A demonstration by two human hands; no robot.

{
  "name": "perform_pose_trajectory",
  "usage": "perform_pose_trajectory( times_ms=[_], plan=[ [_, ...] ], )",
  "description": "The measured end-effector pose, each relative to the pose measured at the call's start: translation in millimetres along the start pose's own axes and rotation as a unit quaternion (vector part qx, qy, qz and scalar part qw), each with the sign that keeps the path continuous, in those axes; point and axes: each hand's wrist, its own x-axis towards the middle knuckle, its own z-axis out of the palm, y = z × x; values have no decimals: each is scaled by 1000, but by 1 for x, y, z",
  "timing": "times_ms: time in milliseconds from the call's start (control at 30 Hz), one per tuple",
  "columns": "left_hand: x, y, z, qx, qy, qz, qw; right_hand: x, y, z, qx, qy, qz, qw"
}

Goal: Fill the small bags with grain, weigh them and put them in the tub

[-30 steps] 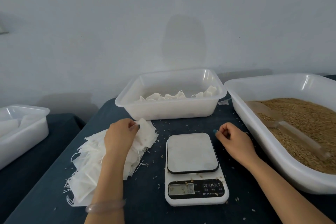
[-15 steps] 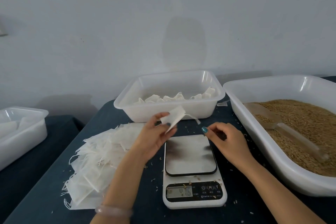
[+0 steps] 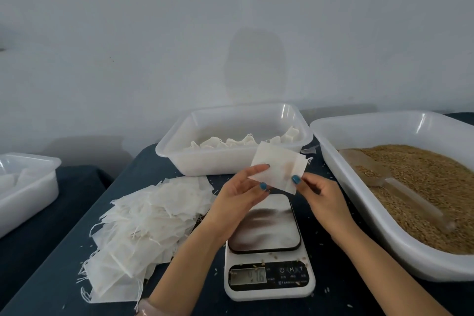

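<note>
One small empty white bag point(image 3: 275, 165) is held flat above the scale point(image 3: 266, 246). My left hand point(image 3: 243, 191) pinches its left edge and my right hand point(image 3: 316, 191) pinches its right edge. A heap of empty white bags point(image 3: 151, 223) lies on the dark table to the left. Behind the scale stands a white tub point(image 3: 230, 159) with several filled bags inside. At the right, a large white tub point(image 3: 364, 202) holds brown grain point(image 3: 431, 179) with a clear scoop point(image 3: 392, 182) lying in it. The scale's plate carries nothing.
Another white tub point(image 3: 28, 187) sits on a lower surface at the far left. Loose grains are scattered over the dark table point(image 3: 64, 277) and on the scale's front. A pale wall rises close behind the tubs.
My left hand lifted one bag off the heap and brought it over the scale. My right hand came up and took the bag's other edge.
</note>
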Motion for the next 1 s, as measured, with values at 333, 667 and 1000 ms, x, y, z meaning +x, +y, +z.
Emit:
perform_pose_trajectory(
  times_ms=[333,667,1000],
  plan=[
    [7,-7,-7,190,108,89,972,-3,-7,2,6,-90,13,996],
    [4,-10,0,355,105,165,914,-5,-11,3,26,-98,45,994],
    [-2,-11,10,521,46,263,811,-7,-17,6,41,-97,-30,994]
  ],
)
